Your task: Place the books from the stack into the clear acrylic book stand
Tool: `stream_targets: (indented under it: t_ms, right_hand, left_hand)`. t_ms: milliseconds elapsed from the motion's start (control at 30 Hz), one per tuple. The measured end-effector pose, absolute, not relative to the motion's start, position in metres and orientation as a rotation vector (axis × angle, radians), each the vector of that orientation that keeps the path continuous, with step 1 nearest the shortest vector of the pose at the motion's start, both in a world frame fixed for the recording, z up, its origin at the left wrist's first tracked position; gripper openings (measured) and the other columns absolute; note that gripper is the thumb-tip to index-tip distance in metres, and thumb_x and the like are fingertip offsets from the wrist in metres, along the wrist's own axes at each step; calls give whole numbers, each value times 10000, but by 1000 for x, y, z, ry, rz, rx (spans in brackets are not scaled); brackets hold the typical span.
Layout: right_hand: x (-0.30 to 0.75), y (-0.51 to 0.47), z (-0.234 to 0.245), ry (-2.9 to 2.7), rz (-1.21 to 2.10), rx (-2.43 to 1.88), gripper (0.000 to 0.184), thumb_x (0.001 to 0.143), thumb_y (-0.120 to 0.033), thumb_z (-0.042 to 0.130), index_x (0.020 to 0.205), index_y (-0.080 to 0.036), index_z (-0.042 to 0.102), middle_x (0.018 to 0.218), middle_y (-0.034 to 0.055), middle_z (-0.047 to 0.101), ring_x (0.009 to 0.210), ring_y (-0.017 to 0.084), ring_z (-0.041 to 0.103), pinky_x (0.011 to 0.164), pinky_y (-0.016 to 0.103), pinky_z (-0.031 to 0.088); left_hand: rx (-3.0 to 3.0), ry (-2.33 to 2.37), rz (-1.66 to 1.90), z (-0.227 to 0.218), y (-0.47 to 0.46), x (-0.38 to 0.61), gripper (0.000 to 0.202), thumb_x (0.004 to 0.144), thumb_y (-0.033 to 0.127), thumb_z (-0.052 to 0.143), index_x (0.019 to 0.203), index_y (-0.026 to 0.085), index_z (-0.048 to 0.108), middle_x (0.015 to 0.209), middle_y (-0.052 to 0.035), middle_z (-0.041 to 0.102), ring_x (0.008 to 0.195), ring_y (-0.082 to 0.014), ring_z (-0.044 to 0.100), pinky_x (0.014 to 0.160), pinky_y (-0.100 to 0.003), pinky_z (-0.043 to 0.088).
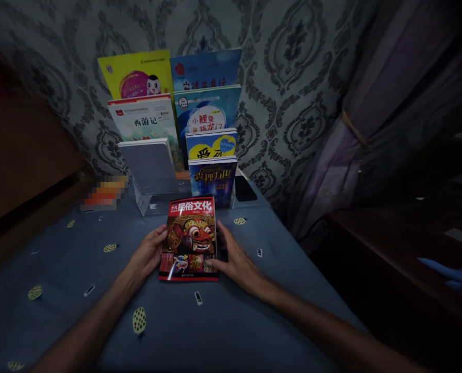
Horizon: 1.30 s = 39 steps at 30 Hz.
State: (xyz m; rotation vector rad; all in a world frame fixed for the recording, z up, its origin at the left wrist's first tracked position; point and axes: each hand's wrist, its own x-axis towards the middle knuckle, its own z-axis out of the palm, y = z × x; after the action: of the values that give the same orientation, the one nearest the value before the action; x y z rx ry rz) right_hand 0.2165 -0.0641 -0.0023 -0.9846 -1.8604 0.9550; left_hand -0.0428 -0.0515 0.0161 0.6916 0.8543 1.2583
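Note:
A red magazine [190, 238] with a mask on its cover lies between my hands on the blue cloth. My left hand [147, 254] grips its left edge, fingers curled round it. My right hand [234, 259] holds the right edge, thumb on the lower cover. Just beyond stands a clear tiered book stand [149, 199]. It carries a dark blue book [212, 180], a yellow-and-blue book [211, 143], a white book [143, 119] and more books behind. The front left slot holds a plain grey board [149, 163].
The blue patterned tablecloth [223, 321] covers the table, whose right edge drops off near a purple curtain [355, 140]. A black phone [245, 188] lies right of the stand. A blurred orange object [104, 194] sits at the left. Patterned wallpaper is behind.

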Motion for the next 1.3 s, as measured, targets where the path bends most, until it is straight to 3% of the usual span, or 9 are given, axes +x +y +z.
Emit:
stream_targets:
  t_ms: [133,267,333,533,633,833,1000,1133,1300]
  right_hand:
    - [207,-53,5,-1760,1451,-731,555,824,-424,702,1326,-222,578,1172,72,712,1029,254,688,932,436,557]
    - [206,-39,23,-1856,1577,-635,320,855,-412,662,1065,-179,722,837,2,717,634,139,632,556,238,532]
    - [209,-31,33,-1974,1470,-629,275,885,-375,632,1030,-166,735,793,0,701,595,124,597,505,211,482]
    - [218,-6,39,-2177,770,-592,241,961,-229,528,1106,-211,719,1037,61,734,979,227,671,875,399,551]
    - [221,3,19,-2201,563,-527,351,959,-126,467,1217,-239,676,1221,100,688,1187,244,605,986,492,514]
    - [224,-1,-5,-2318,404,-470,414,939,-47,447,1275,-185,646,1239,135,668,1213,238,582,969,445,552]
    - [221,-8,-1,-2420,391,-564,453,909,-11,458,1263,-215,653,1211,98,693,1175,222,618,966,432,559]
    - [219,-7,-5,-2466,334,-538,352,940,-74,487,1205,-196,682,1215,91,700,1182,222,622,970,406,562]
    - [218,-8,-5,-2507,337,-511,316,977,-124,468,1192,-206,684,1214,80,703,1197,218,606,973,390,561]
  left_hand:
    - [652,890,1315,17,-49,-40,270,799,126,750,1060,154,686,1015,-41,766,840,-154,734,778,-238,595]
    - [722,868,1384,29,-50,-38,307,799,236,777,1086,170,692,1070,-46,758,951,-194,723,875,-295,580]
    - [805,830,1447,40,-51,-36,336,784,332,797,1062,165,706,1074,-65,755,1034,-238,700,948,-353,553]
    - [1088,908,1611,51,-54,-37,388,799,516,753,1012,192,729,1024,-54,745,1098,-244,649,1051,-362,459]
    - [1375,1003,1449,43,-58,-46,417,869,571,642,1052,203,711,1150,-77,702,1191,-270,588,1099,-383,400]
    - [1793,1137,956,36,-76,-73,383,968,513,483,1229,267,619,1499,-72,478,1435,-315,353,1188,-462,272]
    - [1939,1181,715,39,-88,-96,417,1015,475,370,1359,301,528,1602,-54,333,1481,-311,277,1194,-517,268]
    - [2202,1258,494,39,-99,-105,405,1041,398,329,1395,306,501,1616,-26,307,1515,-280,186,1204,-538,252]
    - [2472,1310,296,40,-107,-103,403,1042,365,346,1404,282,502,1583,-29,374,1502,-264,235,1197,-529,284]
